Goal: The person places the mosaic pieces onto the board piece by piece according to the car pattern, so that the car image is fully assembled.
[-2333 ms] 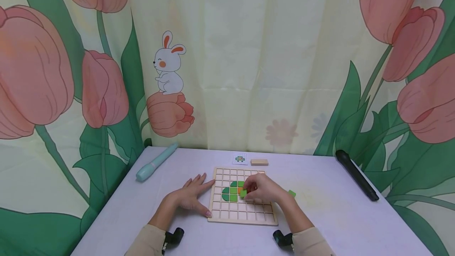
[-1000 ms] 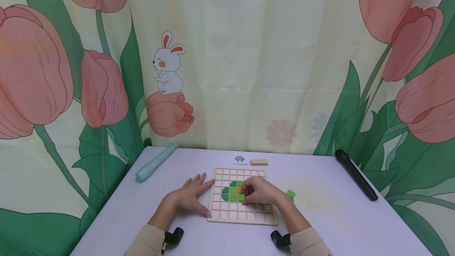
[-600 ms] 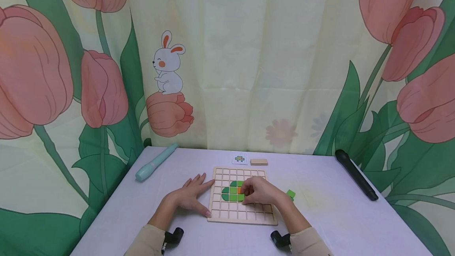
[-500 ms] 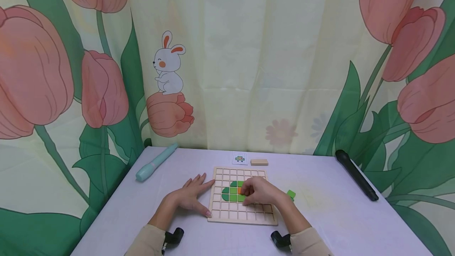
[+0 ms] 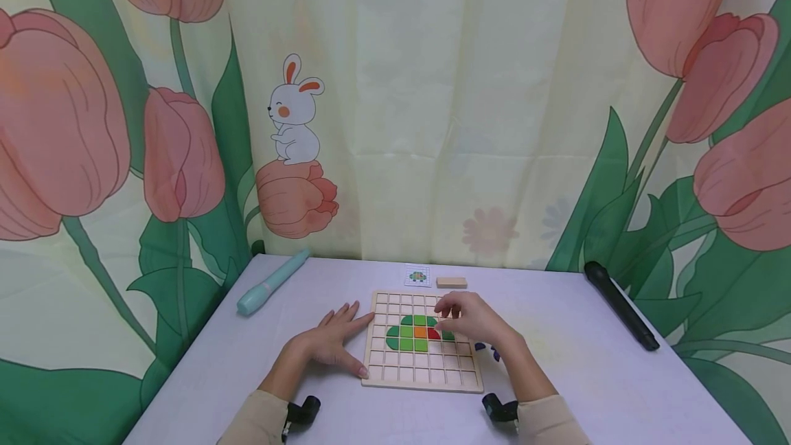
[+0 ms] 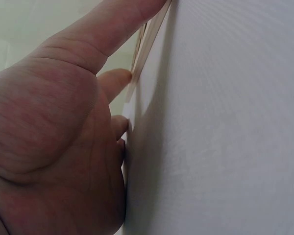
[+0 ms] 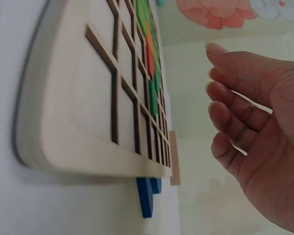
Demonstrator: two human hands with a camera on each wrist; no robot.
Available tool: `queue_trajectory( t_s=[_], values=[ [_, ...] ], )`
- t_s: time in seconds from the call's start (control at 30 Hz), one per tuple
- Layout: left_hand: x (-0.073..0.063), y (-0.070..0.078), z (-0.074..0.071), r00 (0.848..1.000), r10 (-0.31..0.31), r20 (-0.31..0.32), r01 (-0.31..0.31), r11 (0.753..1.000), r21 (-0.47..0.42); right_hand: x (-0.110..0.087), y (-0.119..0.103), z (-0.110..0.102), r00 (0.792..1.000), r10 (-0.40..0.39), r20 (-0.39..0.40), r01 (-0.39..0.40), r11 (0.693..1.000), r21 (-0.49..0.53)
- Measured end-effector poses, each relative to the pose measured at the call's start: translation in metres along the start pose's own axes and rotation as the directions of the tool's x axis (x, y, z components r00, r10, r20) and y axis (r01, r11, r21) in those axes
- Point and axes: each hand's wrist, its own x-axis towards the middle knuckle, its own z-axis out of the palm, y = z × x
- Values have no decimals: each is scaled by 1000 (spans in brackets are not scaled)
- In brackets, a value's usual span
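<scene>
A wooden grid board [image 5: 417,378] lies on the table, partly filled with light and dark green tiles [image 5: 406,344], an orange tile [image 5: 420,332] and a red tile [image 5: 432,334]. My left hand [image 5: 334,343] rests on the table with spread fingers, its thumb and index fingertip against the board's left edge. Above the board's right part hovers my right hand [image 5: 474,319], covering some cells. In the right wrist view, its softly bent fingers [image 7: 232,105] stand apart from the board and nothing shows between them and the thumb. Blue pieces [image 7: 145,198] lie just off the board's right edge.
Behind the board are a small pattern card [image 5: 417,276] and a wooden block [image 5: 452,282]. A teal pen-like stick [image 5: 272,285] lies at the table's left edge, a black stick [image 5: 620,304] at its right edge. A printed curtain [image 5: 408,122] hangs behind.
My right hand has set a light green tile on the board, let go, and moved up and right, uncovering the red tile. Blue pieces now show beside the board. My left hand stays put.
</scene>
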Motion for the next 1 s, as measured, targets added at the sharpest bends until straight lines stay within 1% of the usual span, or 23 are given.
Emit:
queue_trajectory(
  t_s=[0.1, 0.23, 0.53, 0.8, 1.0],
  values=[
    [0, 0, 0, 1000, -4, 1, 4, 1000, 3, -2, 4, -8, 999, -1, -32, 1, 1000, 10],
    [0, 1, 0, 1000, -14, 6, 14, 1000, 5, -6, 10, -18, 999, 9, -54, -7, 1000, 26],
    [0, 2, 0, 1000, -18, 7, 18, 1000, 5, -14, 25, -37, 989, 122, -87, -117, 992, 52],
    [2, -2, 1, 1000, -17, 4, 17, 1000, 11, -20, 39, -48, 978, 187, -89, -183, 982, 49],
    [2, -2, 1, 1000, -11, 7, 11, 1000, 8, -28, 51, -55, 974, 218, -66, -216, 976, 37]
  ],
)
